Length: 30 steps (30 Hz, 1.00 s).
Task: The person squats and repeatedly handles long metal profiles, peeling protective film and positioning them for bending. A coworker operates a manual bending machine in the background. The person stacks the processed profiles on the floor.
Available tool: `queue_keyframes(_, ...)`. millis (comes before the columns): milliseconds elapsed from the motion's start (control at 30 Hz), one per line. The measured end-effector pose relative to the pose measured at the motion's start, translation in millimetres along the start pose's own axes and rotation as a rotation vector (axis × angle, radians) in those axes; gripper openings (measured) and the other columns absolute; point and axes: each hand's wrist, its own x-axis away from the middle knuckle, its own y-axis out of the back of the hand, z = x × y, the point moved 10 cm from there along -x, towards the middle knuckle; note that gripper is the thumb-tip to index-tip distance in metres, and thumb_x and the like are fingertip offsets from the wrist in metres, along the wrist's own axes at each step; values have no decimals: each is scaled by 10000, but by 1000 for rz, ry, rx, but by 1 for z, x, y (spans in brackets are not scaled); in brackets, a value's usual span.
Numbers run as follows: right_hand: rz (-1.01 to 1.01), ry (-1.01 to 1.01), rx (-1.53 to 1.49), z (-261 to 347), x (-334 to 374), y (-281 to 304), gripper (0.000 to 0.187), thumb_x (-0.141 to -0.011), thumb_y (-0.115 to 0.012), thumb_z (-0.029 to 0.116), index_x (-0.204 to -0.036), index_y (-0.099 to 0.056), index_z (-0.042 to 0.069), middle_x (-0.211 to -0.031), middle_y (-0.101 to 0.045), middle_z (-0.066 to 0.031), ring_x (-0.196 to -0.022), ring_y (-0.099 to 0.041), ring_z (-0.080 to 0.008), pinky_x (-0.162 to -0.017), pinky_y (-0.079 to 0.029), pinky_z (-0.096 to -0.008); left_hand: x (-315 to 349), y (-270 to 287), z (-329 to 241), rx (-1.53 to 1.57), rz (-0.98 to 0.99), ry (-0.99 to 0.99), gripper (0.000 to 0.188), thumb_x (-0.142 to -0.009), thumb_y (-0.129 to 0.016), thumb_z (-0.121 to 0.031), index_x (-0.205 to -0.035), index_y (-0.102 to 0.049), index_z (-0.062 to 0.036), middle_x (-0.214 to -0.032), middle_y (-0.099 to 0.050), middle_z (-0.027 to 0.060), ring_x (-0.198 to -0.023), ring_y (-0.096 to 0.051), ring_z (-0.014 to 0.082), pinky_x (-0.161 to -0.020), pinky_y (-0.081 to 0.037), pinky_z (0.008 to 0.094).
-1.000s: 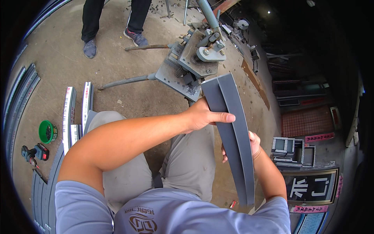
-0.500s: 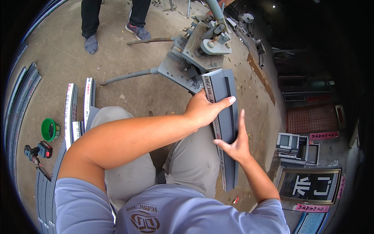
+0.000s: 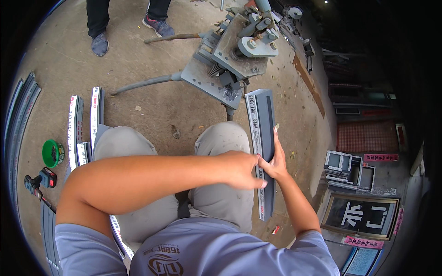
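A long grey metal profile (image 3: 263,110), with white printed film along its left side, stands upright in view beside my right knee. My left hand (image 3: 245,171) reaches across my lap and grips its left edge, thumb on the filmed side and most fingers hidden. My right hand (image 3: 277,160) clasps the profile from the right, fingers stretched along its edge and thumb at the front near the left hand. Beyond the profile's far end stands a grey lever press (image 3: 239,55) with a coil spring, bolts and pipe legs; a small gap shows between them.
Several filmed profiles (image 3: 75,129) lean left of my knee. A green bucket (image 3: 53,153) and a cordless drill (image 3: 40,181) lie farther left, near long profile bundles (image 3: 23,106). Another person's shoes (image 3: 100,44) show at top left. Small frames (image 3: 345,168) and a framed sign (image 3: 360,216) are at right.
The profile has drawn away from the press. My left hand has slid down it toward me, and my right hand, open beside it before, now closes around it.
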Motion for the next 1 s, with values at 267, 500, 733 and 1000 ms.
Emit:
queue_keyframes(267, -19, -37, -25, -9, -13, -20, 1150, -807, -854, 268, -1710, -169, 71, -1545, -500, -274, -1408, -543, -401, -1166, -433, -467, 10, -13, 2, -300, 24, -87, 690, -926, -742, -479, -1395, -586, 2, -1235, -684, 176, -1115, -702, 392, -953, -574, 496)
queue_keyframes(500, -33, 13, -42, -2, -20, -26, 1149, -811, -854, 272, -1700, -167, 31, -1564, -473, -293, -1422, -526, -421, -1168, -430, -470, 14, -12, -2, -378, 63, -115, 655, -936, -745, -450, -1400, -577, -20, -1336, -639, 168, -1122, -708, 379, -932, -595, 498)
queue_keyframes(733, -27, -25, -52, 0, -22, -26, 1146, -817, -852, 251, -1696, -160, 6, -1559, -473, -297, -1417, -526, -407, -1170, -419, -456, 22, -9, -6, -408, 78, -143, 616, -937, -756, -409, -1371, -585, -7, -1303, -625, 163, -1091, -717, 367, -907, -602, 499)
queue_keyframes(1000, -25, -18, 21, 7, -22, -24, 1157, -818, -851, 253, -1700, -142, 12, -1523, -496, -289, -1374, -553, -401, -1147, -439, -457, 29, -12, -7, -435, 103, -172, 600, -925, -773, -387, -1338, -597, 11, -1276, -613, 173, -1071, -720, 370, -889, -607, 494)
